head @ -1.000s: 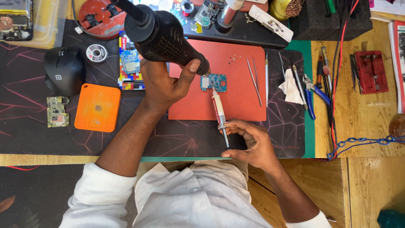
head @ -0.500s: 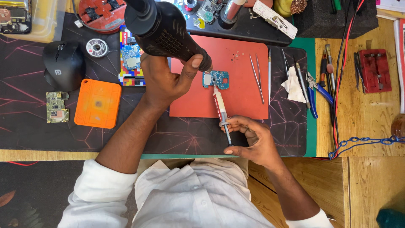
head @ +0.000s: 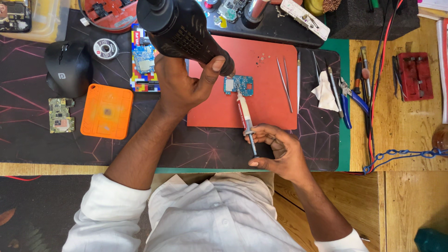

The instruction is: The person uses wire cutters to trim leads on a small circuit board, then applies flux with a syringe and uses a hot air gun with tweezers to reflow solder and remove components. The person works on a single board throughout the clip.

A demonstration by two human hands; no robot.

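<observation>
Board: small blue circuit board [head: 239, 85] flat on the red mat [head: 270, 116], mid-counter, a bit up from both hands.
Syringe: flux syringe [head: 244, 116], long axis running from the board's lower edge back toward the body, tip touching or just at the board.
Right hand [head: 275, 151]: nearer one, fingers wrapped on the syringe barrel, thumb on the plunger end.
Left hand [head: 186, 86]: clenched round the black hot air gun [head: 182, 30], nozzle angled down-right, just beside the board's left corner.
Around: tweezers [head: 283, 84] right of the board, orange pad [head: 107, 111] and black mouse [head: 67, 67] well off left.

bench [head: 410, 186] wooden | on it: dark mat [head: 154, 144] | green mat [head: 344, 140] | red clamp [head: 415, 74]
</observation>
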